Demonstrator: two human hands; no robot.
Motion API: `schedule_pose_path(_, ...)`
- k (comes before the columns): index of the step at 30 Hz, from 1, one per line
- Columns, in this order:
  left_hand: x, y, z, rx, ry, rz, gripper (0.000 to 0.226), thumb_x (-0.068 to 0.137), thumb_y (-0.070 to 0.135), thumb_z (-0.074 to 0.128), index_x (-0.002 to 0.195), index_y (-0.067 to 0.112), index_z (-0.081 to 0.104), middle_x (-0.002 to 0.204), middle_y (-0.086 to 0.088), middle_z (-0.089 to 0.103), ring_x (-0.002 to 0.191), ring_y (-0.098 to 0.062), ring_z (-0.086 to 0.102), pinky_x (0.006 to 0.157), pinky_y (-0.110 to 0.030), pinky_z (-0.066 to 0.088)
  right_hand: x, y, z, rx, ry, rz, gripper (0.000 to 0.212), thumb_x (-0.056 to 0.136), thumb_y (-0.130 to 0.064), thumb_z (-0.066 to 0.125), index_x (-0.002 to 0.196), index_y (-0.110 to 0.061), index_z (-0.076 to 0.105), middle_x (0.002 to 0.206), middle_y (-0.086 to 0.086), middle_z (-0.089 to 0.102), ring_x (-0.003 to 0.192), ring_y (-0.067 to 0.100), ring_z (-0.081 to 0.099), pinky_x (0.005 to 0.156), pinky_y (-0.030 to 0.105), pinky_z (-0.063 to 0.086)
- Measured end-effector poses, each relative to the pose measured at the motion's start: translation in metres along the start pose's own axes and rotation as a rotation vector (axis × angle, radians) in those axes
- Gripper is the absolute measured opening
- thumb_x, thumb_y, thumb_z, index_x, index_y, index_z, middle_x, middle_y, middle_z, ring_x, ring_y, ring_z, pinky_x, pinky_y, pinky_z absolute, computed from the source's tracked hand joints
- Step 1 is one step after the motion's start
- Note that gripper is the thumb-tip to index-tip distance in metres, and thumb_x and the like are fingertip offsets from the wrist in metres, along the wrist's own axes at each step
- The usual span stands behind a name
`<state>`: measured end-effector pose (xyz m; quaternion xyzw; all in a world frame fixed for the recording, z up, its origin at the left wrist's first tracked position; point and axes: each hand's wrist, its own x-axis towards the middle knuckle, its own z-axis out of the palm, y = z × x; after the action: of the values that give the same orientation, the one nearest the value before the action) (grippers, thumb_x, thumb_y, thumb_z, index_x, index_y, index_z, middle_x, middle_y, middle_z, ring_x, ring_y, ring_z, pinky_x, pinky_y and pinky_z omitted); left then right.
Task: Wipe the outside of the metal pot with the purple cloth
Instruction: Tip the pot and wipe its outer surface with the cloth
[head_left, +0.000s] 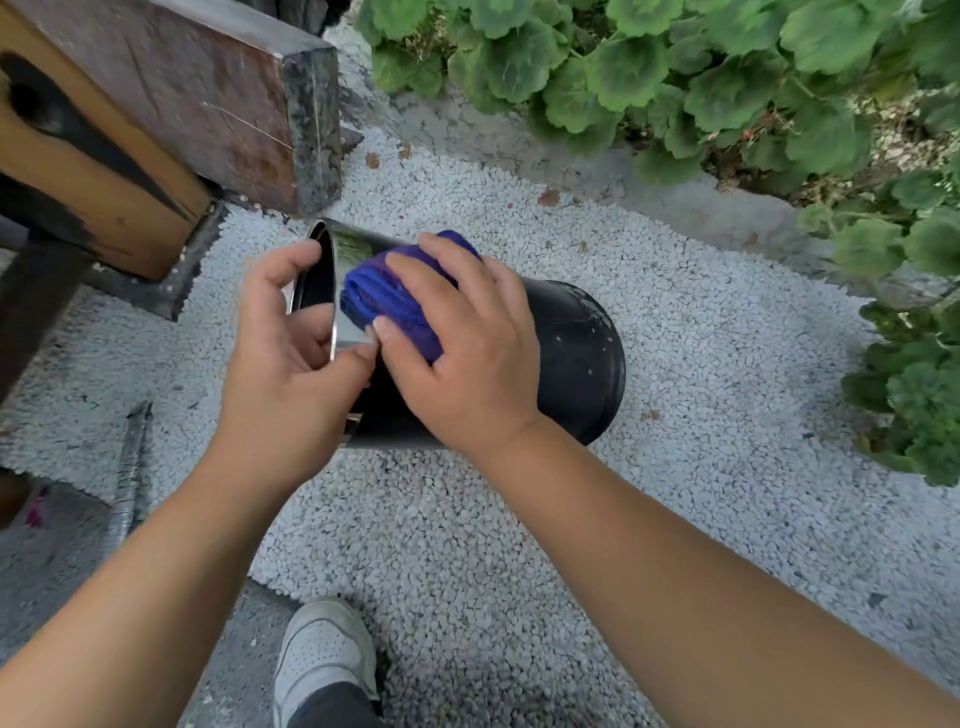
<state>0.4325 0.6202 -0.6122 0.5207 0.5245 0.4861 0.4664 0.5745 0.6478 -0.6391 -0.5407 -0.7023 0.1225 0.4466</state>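
Gravel (519, 545), pale and fine, fills most of the frame. Wooden beams (156, 104) of some structure take the upper left; green leafy plants (701, 67) run along the top and right edge. Two bare forearms enter from the bottom corners. Metal pot (576, 353), held on its side at frame centre above the gravel, has its open mouth toward the left and its dark base toward the right; shiny band near the rim, darker wall further back. Right hand (462, 358) lies flat over the pot's upper wall, fingers spread, pressing the purple cloth (384, 301) against the metal just right of the rim; cloth is bunched, mostly blue-violet, partly covered by the hand. Left hand (291, 353) clamps the pot's rim, thumb on the outside touching the cloth's edge, fingers curled into the mouth. White sneaker (322, 654) at bottom centre. Grey stick-like object (130, 467) lies lower left, too blurred to identify.
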Motion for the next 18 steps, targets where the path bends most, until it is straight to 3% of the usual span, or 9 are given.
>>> schedule_pose_path(3, -0.012, -0.010, -0.004, 0.040, -0.107, -0.036, 0.060, 0.083, -0.001, 0.053, 0.133, 0.028, 0.035, 0.114, 0.015, 0.071, 0.097, -0.003, 0.065, 0.080, -0.020, 0.053, 0.001, 0.019, 0.000, -0.072, -0.010, 0.019, 0.038, 0.086, -0.034, 0.060, 0.118, -0.014, 0.069, 0.126, 0.007, 0.065, 0.113, 0.017, 0.045, 0.101, 0.031, 0.038)
schedule_pose_path(5, -0.018, -0.012, -0.006, 0.245, -0.098, -0.001, 0.069, 0.087, 0.006, 0.054, 0.147, 0.027, 0.026, 0.138, 0.025, 0.050, 0.118, 0.010, 0.052, 0.088, -0.009, 0.047, -0.002, 0.033, 0.000, -0.109, -0.019, 0.029, 0.038, 0.085, -0.033, 0.060, 0.116, -0.013, 0.070, 0.124, 0.007, 0.066, 0.113, 0.014, 0.043, 0.100, 0.029, 0.037)
schedule_pose_path(6, -0.019, -0.013, -0.007, 0.366, -0.077, 0.056, 0.072, 0.088, 0.007, 0.054, 0.152, 0.016, 0.022, 0.145, 0.023, 0.037, 0.125, 0.019, 0.042, 0.092, -0.002, 0.040, -0.005, 0.039, -0.001, -0.129, -0.031, 0.047, 0.038, 0.085, -0.034, 0.059, 0.116, -0.014, 0.069, 0.124, 0.006, 0.066, 0.113, 0.014, 0.044, 0.099, 0.029, 0.038)
schedule_pose_path(9, -0.021, -0.017, -0.009, 0.546, -0.034, 0.137, 0.073, 0.091, 0.003, 0.053, 0.153, -0.005, 0.016, 0.148, 0.015, 0.020, 0.129, 0.031, 0.022, 0.094, 0.008, 0.025, -0.012, 0.055, -0.006, -0.155, -0.069, 0.140, 0.039, 0.086, -0.037, 0.057, 0.119, -0.018, 0.068, 0.128, 0.001, 0.065, 0.110, 0.022, 0.050, 0.098, 0.033, 0.044)
schedule_pose_path(12, -0.018, -0.019, -0.006, 0.585, -0.008, 0.129, 0.074, 0.091, 0.008, 0.054, 0.155, 0.000, 0.017, 0.150, 0.015, 0.020, 0.131, 0.030, 0.018, 0.093, 0.009, 0.023, -0.013, 0.065, -0.012, -0.169, -0.087, 0.212, 0.040, 0.087, -0.039, 0.054, 0.121, -0.021, 0.067, 0.130, -0.002, 0.063, 0.110, 0.026, 0.053, 0.098, 0.034, 0.044)
schedule_pose_path(18, -0.013, -0.022, -0.010, 0.468, 0.028, 0.095, 0.076, 0.091, 0.028, 0.054, 0.157, 0.013, 0.018, 0.146, 0.043, 0.023, 0.132, 0.026, 0.025, 0.095, 0.006, 0.028, -0.020, 0.081, -0.028, -0.199, -0.134, 0.314, 0.045, 0.088, -0.041, 0.048, 0.126, -0.021, 0.064, 0.135, -0.002, 0.060, 0.117, 0.030, 0.051, 0.103, 0.040, 0.044)
